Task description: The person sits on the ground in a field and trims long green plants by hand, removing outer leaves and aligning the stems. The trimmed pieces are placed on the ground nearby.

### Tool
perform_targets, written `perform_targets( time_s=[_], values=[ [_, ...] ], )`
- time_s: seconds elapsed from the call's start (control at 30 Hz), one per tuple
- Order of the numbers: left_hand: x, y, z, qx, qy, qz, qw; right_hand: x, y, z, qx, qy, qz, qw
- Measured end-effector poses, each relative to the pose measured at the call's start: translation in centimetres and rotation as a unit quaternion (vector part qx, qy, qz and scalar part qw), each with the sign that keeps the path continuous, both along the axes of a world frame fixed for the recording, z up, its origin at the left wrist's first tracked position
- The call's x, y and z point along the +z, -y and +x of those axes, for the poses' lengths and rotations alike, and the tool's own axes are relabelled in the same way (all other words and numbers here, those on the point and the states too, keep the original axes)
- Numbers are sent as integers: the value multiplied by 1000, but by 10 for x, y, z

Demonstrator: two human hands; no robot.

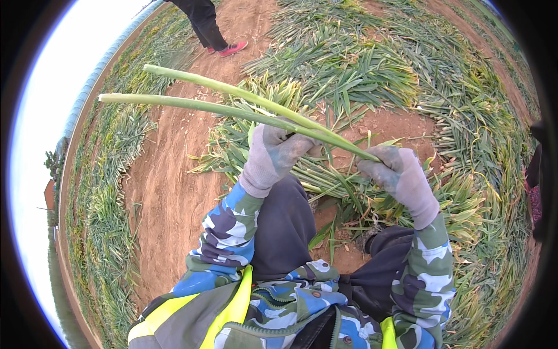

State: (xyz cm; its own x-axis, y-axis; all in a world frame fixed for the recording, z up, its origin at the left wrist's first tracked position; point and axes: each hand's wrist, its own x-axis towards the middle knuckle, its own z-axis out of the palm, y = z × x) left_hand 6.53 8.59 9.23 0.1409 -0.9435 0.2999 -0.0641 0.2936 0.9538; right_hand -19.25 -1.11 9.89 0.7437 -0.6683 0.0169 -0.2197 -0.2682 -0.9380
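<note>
Two long green plant stalks [209, 107] run across the view, spread apart at their pale cut ends on the left and meeting at my right hand. My left hand [279, 150], in a soiled grey work glove, is closed around the stalks near their middle. My right hand [394, 170], gloved the same way, grips them where they come together. Below my hands lies a pile of cut leafy stalks [324, 179] on the soil, between and in front of my knees. The stalks' far ends past my right hand are hidden.
Rows of cut leafy plants [348, 65] cover the ground ahead and to the right. Bare reddish soil [174, 196] runs along the left. Another person [205, 26] in dark trousers and red shoes stands at the top; part of someone or something dark shows at the right rim.
</note>
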Motion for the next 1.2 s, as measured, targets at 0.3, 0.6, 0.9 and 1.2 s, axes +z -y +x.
perform_targets(
  time_s=[0.3,0.6,0.9,1.2],
  values=[
    [14,-12,10,94,61,51,992,-7,3,-8,-64,1,5,998],
    [22,-22,-6,87,-37,18,995,-14,5,-3,-76,-1,-79,994],
    [32,-34,-10,-58,367,26,928,-18,7,-1,-68,-15,-275,959],
    [94,-27,-3,22,446,-22,894,-26,11,5,-61,-77,-448,889]
  ],
)
